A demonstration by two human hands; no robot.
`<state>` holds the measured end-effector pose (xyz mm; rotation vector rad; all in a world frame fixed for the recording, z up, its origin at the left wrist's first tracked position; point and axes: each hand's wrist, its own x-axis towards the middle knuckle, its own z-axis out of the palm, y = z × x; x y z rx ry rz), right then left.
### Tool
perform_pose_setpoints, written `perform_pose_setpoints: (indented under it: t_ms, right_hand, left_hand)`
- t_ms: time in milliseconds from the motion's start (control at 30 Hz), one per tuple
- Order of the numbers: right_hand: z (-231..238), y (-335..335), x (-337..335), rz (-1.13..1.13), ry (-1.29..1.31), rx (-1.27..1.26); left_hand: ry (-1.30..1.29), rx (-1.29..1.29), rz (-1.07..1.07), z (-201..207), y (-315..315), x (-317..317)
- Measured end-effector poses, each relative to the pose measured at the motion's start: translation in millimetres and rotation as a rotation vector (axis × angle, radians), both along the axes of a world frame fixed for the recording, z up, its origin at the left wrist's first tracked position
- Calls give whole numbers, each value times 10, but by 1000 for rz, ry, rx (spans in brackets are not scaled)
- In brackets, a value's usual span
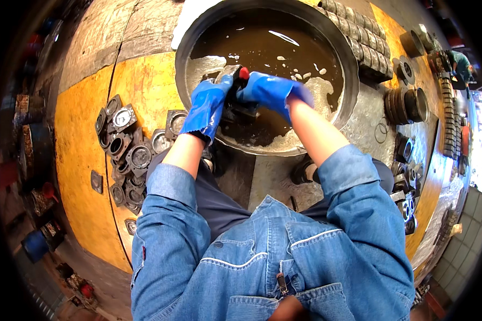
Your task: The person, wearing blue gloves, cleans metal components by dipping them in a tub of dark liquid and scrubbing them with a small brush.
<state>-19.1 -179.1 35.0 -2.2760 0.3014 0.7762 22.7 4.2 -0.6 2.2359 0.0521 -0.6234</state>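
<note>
My left hand (208, 101), in a blue rubber glove, is closed on a dark, square-edged metal part (230, 72) over the liquid. My right hand (268, 90), in a matching glove, is curled against the same part from the other side; its wrist is smeared by motion. A small red piece (244, 73) shows between the two hands, and I cannot make out what it belongs to. Under the hands is a large round tub (353, 80) of brown, foamy liquid. Both hands are inside its near rim.
Many loose flanged metal parts (140, 156) lie piled on the yellow board to the left. Stacked rows of cylindrical metal pieces (367, 45) stand beyond the tub at right. Metal rings (407, 106) and smaller parts (409, 208) lie along the right. Another person (459, 67) is at far right.
</note>
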Motion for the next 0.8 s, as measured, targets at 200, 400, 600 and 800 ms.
perform_pose_setpoints:
  t_ms: [200, 400, 600, 800]
  right_hand:
    - [-274, 220, -102, 292, -4, -440]
    - [-169, 139, -357, 418, -230, -624]
    - [-494, -125, -243, -51, -225, -342]
    - [-502, -225, -266, -157, -92, -52]
  left_hand:
    - [81, -106, -27, -160, -1, 54]
    - [82, -136, -94, 101, 50, -25]
    - [68, 131, -170, 45, -136, 82]
    - [126, 29, -193, 225, -151, 3]
